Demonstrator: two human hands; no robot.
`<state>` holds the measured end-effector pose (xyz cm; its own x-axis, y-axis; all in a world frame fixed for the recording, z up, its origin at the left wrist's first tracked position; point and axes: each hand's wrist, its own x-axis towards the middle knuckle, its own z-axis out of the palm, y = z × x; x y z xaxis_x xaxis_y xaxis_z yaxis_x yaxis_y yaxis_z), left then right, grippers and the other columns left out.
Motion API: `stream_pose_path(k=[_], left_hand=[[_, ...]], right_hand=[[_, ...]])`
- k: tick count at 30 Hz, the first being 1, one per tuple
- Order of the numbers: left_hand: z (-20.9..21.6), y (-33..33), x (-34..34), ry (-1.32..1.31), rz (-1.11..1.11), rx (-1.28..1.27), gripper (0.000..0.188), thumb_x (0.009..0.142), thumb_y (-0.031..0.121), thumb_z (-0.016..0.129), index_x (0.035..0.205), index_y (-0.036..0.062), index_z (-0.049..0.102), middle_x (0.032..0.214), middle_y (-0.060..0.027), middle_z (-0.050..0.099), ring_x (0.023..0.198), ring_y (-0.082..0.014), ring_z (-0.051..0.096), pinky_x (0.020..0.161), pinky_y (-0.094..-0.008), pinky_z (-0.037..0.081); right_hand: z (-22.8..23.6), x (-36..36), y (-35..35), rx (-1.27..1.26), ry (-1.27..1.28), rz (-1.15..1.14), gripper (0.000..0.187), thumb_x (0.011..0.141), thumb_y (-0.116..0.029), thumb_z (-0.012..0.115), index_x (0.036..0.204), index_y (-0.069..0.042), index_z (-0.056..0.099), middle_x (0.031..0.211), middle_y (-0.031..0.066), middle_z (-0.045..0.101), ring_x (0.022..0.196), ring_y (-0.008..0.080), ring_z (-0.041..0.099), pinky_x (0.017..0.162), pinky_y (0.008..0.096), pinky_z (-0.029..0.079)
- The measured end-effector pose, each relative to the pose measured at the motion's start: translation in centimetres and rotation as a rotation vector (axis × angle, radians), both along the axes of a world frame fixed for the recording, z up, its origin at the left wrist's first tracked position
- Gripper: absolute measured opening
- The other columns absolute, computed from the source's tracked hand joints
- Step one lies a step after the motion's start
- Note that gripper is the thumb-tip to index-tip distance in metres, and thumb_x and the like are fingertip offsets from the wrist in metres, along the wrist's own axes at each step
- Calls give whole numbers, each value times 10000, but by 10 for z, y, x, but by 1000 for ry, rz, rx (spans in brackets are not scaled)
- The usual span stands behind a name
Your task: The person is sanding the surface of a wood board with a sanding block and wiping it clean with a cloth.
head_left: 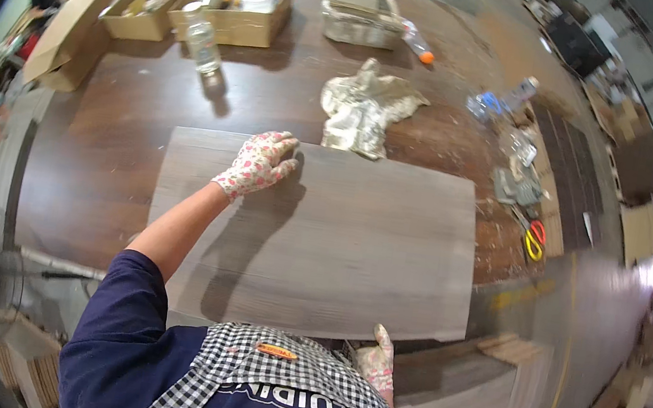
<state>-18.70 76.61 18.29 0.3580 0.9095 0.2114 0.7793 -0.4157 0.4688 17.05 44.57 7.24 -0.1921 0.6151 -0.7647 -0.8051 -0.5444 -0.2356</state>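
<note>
A wide grey wood-grain board [363,242] lies on the brown table in front of me. My left hand [258,165], in a white glove with a pink floral pattern, reaches across to the board's far edge, its fingers bent over that edge and closed on it. At the near edge, close to my apron, is my right hand [377,360] in a similar glove. Its thumb points up against the board, while its other fingers are mostly hidden below; it appears to grip the edge. A crumpled, stained cloth [362,109] lies just beyond the board's far side.
Past the board stand a clear bottle [202,40], a cardboard box [239,25] of supplies and a worn container [360,21]. Scissors [535,240] with red and yellow handles lie at the table's right side, near a blue-labelled bottle [486,105]. More boards [441,395] are stacked below right.
</note>
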Motion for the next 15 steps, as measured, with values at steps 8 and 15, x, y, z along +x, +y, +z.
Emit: stream_pose_path(k=[8, 15], left_hand=[[-9, 50, 40, 185, 70, 119, 429, 850, 321, 548, 1203, 76, 546, 1087, -132, 579, 1040, -307, 516, 956, -434, 344], [-6, 83, 56, 164, 70, 27, 477, 865, 322, 540, 1281, 93, 493, 1062, -132, 607, 1033, -307, 545, 906, -421, 392]], right_hand=[[46, -18, 67, 122, -569, -136, 505, 835, -320, 637, 1162, 45, 513, 1119, 177, 582, 995, 329, 591, 793, 489, 514], [70, -13, 103, -1, -631, 39, 547, 819, -437, 656, 1063, 44, 566, 879, 196, 656, 771, 354, 671, 574, 436, 551]])
